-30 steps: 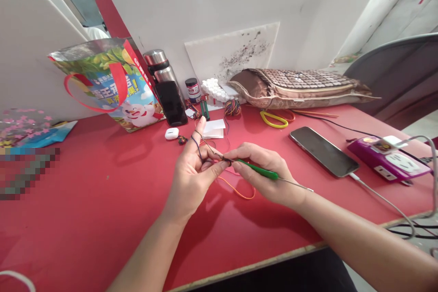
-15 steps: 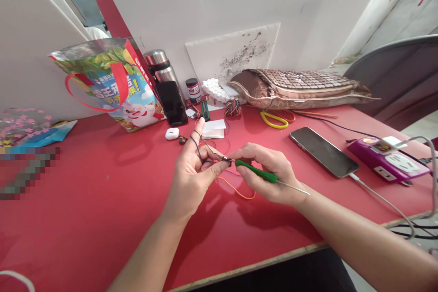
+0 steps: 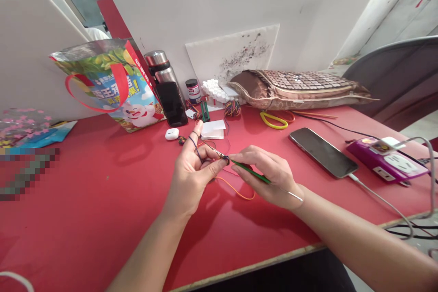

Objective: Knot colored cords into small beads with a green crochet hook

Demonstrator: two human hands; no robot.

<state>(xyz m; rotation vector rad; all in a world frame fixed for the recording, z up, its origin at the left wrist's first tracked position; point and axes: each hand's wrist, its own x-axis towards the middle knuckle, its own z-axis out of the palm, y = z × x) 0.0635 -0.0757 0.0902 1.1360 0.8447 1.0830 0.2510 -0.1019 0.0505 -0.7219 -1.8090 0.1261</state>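
Observation:
My right hand [image 3: 270,171] is closed around the green handle of a crochet hook [image 3: 255,173], whose thin metal end sticks out toward my wrist. Its working tip meets a small dark piece of crochet [image 3: 225,159] pinched between my left thumb and fingers. Dark yarn [image 3: 195,143] is wound round the raised index finger of my left hand [image 3: 191,164]. A loose orange strand [image 3: 236,189] curves over the red table [image 3: 137,219] below the hands. Fingers hide part of the stitches.
Behind my hands are folded white paper [image 3: 213,129], an earphone case [image 3: 172,134] and a multicoloured yarn ball [image 3: 233,108]. Yellow-handled scissors [image 3: 273,121], a charging phone [image 3: 323,152] and a purple power strip [image 3: 386,159] lie rightward. A gift bag [image 3: 112,86] and steel flask [image 3: 162,66] stand left.
The crochet hook has turned in my right hand, its green handle now showing its narrow side. My left hand stays nearly in place, still pinching the dark piece.

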